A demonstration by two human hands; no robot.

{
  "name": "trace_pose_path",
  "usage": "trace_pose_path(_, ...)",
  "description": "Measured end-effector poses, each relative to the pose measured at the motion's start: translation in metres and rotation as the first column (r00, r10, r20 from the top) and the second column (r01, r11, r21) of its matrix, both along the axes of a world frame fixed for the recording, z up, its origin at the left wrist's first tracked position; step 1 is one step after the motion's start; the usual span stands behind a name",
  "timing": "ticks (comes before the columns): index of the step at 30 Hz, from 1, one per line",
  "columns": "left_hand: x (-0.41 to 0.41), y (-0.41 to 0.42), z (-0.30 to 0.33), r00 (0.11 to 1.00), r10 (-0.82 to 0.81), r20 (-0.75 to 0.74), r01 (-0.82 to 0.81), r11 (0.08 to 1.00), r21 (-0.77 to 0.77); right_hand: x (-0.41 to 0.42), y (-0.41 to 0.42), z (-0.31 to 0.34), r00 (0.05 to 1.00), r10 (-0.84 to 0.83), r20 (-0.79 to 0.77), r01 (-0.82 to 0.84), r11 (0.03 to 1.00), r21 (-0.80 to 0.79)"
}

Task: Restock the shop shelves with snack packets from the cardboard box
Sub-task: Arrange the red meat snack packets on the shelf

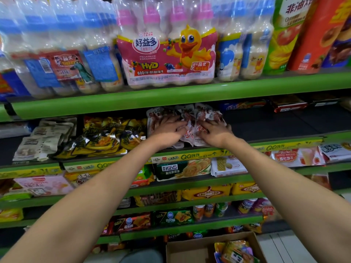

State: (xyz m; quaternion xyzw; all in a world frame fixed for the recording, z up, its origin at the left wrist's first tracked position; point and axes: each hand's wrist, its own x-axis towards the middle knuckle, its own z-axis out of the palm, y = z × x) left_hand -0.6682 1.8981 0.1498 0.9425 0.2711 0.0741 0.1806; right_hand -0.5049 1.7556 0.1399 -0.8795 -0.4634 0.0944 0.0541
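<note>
Two bare arms reach up to a green metal shelf (284, 143) with a dark flat top. Both hands are on a bunch of red and white snack packets (190, 118) near the front edge of that shelf, about the middle of its length. The packets are thin, shiny and crinkly, and they stand and lean against each other in a messy clump.

The left hand (169, 130) lies on the left side of the clump with its fingers curled into the wrappers, gripping them. The right hand (214, 132) lies on the right side, its fingers bent and spread over the packets, holding them too. The two hands are close together, with a few packets showing between them.

Just left of the clump, on the same shelf, sits a heap of glossy black and yellow bags (106, 137). Further left lies a pile of pale, flat pouches (43, 141). The right end of the shelf shows its bare dark top.

On the shelf above stand plastic-wrapped packs of milky bottles (167, 59), one with a yellow duck on it.

Down at the bottom edge of the view is the brown cardboard box (190, 251), open, with bright shiny packets (235, 251) in its right corner.
</note>
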Motion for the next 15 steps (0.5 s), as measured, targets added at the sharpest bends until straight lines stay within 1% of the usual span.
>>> trace_pose_path(2,0.003,-0.003,-0.004,0.996,-0.019,-0.092,0.021,1.000,0.020,0.000,-0.003,-0.001,1.000,-0.005,0.026,0.005,1.000,0.010)
trace_pose_path(3,0.004,-0.003,-0.006,0.995,-0.011,-0.102,0.014,0.999,0.032,-0.001,-0.005,0.000,1.000,-0.005,0.031,0.005,1.000,0.008)
trace_pose_path(6,0.005,-0.009,-0.007,0.996,0.026,-0.091,-0.022,0.999,0.048,-0.001,-0.013,0.000,1.000,0.013,0.023,-0.013,1.000,-0.004)
trace_pose_path(10,0.008,-0.013,0.002,0.997,0.062,-0.047,-0.061,0.998,0.025,0.002,-0.013,0.003,0.999,0.001,0.037,-0.006,0.990,0.144)
trace_pose_path(12,0.007,-0.014,0.003,0.994,0.084,-0.071,-0.083,0.996,0.014,-0.001,-0.008,0.003,1.000,0.011,0.030,-0.014,0.993,0.120)
trace_pose_path(14,0.005,-0.018,0.002,0.990,0.069,-0.122,-0.067,0.998,0.018,-0.006,-0.005,0.000,1.000,0.025,0.001,-0.025,0.997,0.067)
trace_pose_path(15,0.003,-0.020,0.002,0.990,0.059,-0.131,-0.057,0.998,0.020,-0.007,-0.005,-0.001,1.000,0.018,-0.018,-0.016,0.997,0.075)
